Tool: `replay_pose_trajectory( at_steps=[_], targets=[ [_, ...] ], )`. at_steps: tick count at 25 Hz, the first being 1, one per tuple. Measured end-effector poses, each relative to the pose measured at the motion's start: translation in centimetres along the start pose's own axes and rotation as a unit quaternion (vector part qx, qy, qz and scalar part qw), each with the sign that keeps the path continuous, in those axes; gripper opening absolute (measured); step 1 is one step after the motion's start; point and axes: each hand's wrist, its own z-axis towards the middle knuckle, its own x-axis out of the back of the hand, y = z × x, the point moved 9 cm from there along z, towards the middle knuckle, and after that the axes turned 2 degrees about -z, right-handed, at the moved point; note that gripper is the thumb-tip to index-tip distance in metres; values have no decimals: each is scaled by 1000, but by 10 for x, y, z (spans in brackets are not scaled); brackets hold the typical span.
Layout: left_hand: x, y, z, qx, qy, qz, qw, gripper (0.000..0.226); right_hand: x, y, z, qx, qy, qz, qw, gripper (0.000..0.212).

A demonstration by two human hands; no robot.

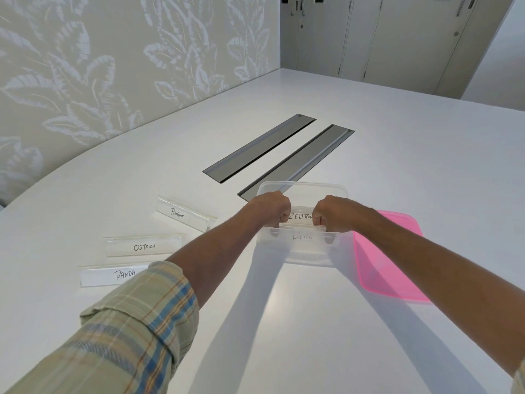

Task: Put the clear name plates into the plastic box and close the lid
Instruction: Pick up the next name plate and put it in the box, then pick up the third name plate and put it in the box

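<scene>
A clear plastic box (301, 186) stands open on the white table. Inside it, my left hand (271, 207) and my right hand (332, 213) each grip one end of the clear name plate marked ZEBRA (299, 216). Another plate (301, 236) lies in the box below it; its writing is blurred through the wall. Three more clear name plates lie on the table to the left: PENGUIN (181, 213), OSTRICH (143, 245) and PANDA (113, 275). The pink lid (389, 257) lies flat just right of the box, partly under my right forearm.
Two long grey cable hatches (257, 147) (298, 162) are set into the table behind the box. A leaf-patterned wall runs along the left, and cupboard doors stand beyond the far table edge.
</scene>
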Motion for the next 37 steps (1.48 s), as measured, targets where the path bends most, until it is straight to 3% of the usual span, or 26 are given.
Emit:
replay_pose_trajectory(
  at_steps=[5, 8, 13, 19, 37],
  targets=[
    [5, -2, -6, 8, 6, -31, 999, 38, 7, -1, -4, -1, 6, 65, 998, 37],
    [22, -6, -17, 14, 36, -93, 995, 45, 24, 0, -5, -11, 50, 132, 990, 38],
    [60, -21, -60, 11, 164, -188, 968, 30, 63, -14, -16, -6, 152, 184, 971, 26],
    [65, -63, -132, 31, 230, -193, 953, 25, 92, -81, -21, 60, 183, 212, 958, 21],
    [-32, -258, -339, 249, 214, -198, 924, 30, 103, -315, 33, 156, 159, 241, 945, 20]
  ],
)
